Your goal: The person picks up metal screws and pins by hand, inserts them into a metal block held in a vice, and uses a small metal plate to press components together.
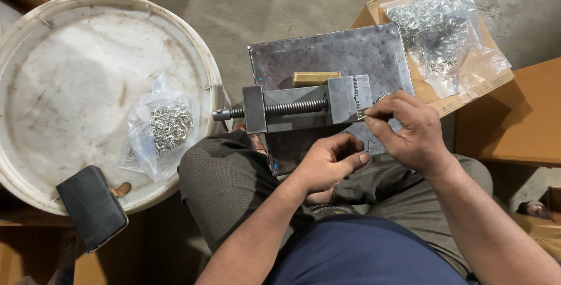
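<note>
Right hand [412, 130] pinching pin at vise [307, 107] edge, left hand [330, 159] near

The vise [307, 105] is taking up the middle of the steel plate [327, 51], its screw [292, 108] sticking out left toward the white lid [70, 75]. Both hands are crowding the plate's near right corner: the right hand [409, 130] is touching the vise's right jaw block, and the left hand [330, 159] is sitting just below it, leaving only a narrow gap between them. A brass block [315, 78] is lying just beyond the vise. The plate's far strip is lying bare. Left, a bag [160, 127] and a phone [90, 206] are occupying the lid's near right part; its far left is staying free. Far right, a bigger bag [444, 34] is covering the cardboard [432, 95].
</note>
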`<state>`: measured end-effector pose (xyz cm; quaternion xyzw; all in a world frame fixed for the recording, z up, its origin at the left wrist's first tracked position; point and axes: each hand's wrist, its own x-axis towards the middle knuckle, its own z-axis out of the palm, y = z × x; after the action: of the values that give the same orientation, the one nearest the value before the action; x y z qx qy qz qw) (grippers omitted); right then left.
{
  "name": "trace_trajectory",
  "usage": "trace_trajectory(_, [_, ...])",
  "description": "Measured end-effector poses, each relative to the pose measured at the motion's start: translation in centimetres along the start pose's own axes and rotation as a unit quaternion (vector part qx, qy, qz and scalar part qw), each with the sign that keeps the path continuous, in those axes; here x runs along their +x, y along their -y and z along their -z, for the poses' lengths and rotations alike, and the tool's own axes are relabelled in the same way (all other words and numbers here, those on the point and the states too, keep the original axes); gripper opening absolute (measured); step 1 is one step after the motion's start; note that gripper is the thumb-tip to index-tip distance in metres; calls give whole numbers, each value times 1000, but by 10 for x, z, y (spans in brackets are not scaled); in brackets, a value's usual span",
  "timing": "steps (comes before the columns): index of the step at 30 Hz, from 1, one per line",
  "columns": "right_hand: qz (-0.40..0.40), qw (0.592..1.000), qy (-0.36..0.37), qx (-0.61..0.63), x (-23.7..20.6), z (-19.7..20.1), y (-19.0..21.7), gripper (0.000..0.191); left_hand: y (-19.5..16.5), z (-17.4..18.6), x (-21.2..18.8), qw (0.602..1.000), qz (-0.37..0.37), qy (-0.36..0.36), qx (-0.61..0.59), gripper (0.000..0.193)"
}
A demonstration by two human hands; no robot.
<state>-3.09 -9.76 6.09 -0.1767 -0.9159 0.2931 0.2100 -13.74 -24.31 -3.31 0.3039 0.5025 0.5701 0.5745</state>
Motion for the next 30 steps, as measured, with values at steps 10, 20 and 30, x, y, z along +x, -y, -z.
trace_trajectory(10, [9,1000,0,-1,-1,0,-2,10,4,0,0,999,-16,4,-29,22])
trace_trajectory(20, [7,1000,3,-5,0,1,-2,10,2,-1,1,999,-19,7,-32,21])
trace_trajectory(30, [0,1000,-1,1,2,-1,1,8,-3,1,-1,1000,-9,4,-4,25])
